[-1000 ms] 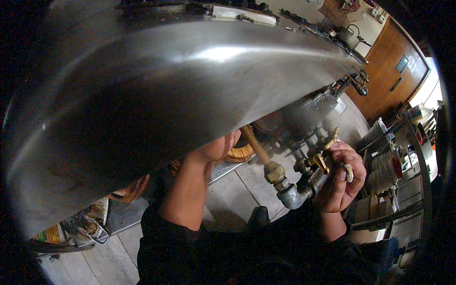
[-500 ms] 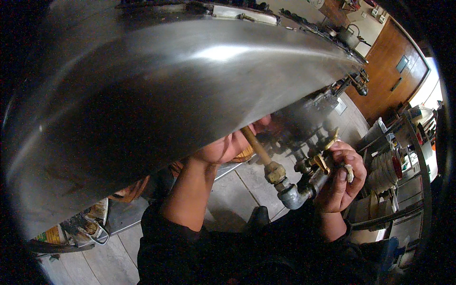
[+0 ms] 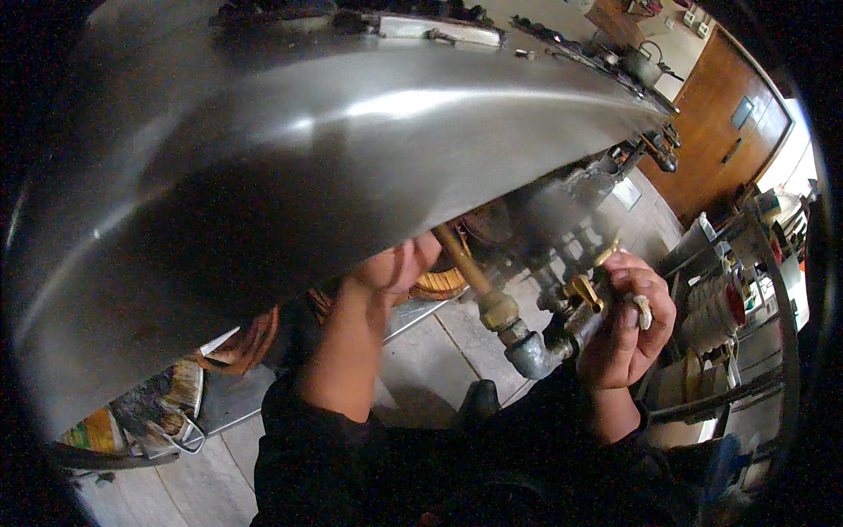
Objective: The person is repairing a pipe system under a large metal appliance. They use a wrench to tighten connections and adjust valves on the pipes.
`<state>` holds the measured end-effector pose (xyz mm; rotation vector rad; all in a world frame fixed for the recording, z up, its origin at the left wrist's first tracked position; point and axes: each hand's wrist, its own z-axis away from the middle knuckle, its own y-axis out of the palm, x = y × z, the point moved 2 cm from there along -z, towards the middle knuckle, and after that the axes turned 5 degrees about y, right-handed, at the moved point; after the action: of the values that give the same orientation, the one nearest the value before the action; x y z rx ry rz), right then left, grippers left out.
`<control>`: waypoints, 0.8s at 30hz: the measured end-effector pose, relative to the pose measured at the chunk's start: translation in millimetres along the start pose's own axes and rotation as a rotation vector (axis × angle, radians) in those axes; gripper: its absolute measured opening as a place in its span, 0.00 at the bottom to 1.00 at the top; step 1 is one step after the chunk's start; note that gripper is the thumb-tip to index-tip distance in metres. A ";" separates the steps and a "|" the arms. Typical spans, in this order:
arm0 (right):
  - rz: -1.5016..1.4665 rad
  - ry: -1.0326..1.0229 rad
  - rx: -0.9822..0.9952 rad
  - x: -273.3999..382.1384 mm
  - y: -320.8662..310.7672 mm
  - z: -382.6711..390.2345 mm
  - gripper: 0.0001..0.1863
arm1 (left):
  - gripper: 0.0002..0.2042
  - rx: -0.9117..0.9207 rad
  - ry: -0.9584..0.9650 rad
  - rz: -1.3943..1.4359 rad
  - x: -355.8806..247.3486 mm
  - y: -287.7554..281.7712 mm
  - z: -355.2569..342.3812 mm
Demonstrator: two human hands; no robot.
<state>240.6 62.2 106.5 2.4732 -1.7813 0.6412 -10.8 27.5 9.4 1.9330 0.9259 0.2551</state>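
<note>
My right hand [image 3: 632, 342] has its fingertips at an upper brass valve handle [image 3: 608, 253] and pinches a small whitish wad [image 3: 642, 312]. Just left of it are a second brass handle [image 3: 583, 292], a grey metal elbow fitting [image 3: 533, 356] and a brass union [image 3: 499, 313] on a tan pipe [image 3: 465, 262]. My left hand [image 3: 395, 263] reaches under the curved stainless panel [image 3: 404, 149], beside that pipe, fingers curled; what they hold, if anything, is hidden.
Greasy pans [image 3: 167, 404] sit on a low shelf [image 3: 413, 314] at left. A metal rack [image 3: 773, 299] with stacked pale containers [image 3: 707, 307] stands at right. A pot [image 3: 639, 70] and a wooden door [image 3: 729, 140] are farther back, above tiled floor [image 3: 421, 369].
My left hand reached farther right behind the pipe half a second ago and has drawn back leftward. My right hand stays at the valve; the view has shifted slightly.
</note>
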 end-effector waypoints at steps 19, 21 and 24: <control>-0.562 1.047 0.413 -51.3 -21.7 57.7 0.13 | 0.09 0.658 -0.285 -1.216 69.1 48.7 29.0; -0.730 1.228 0.342 -52.3 -17.3 65.3 0.14 | 0.09 0.636 -0.286 -1.127 82.3 57.1 30.8; -0.809 1.325 0.306 -48.7 -12.1 71.2 0.13 | 0.08 0.615 -0.265 -1.054 90.4 64.3 34.3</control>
<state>261.0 92.1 27.2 1.7001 -0.2026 1.8204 101.7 50.2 26.7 1.6371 1.8146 -0.9652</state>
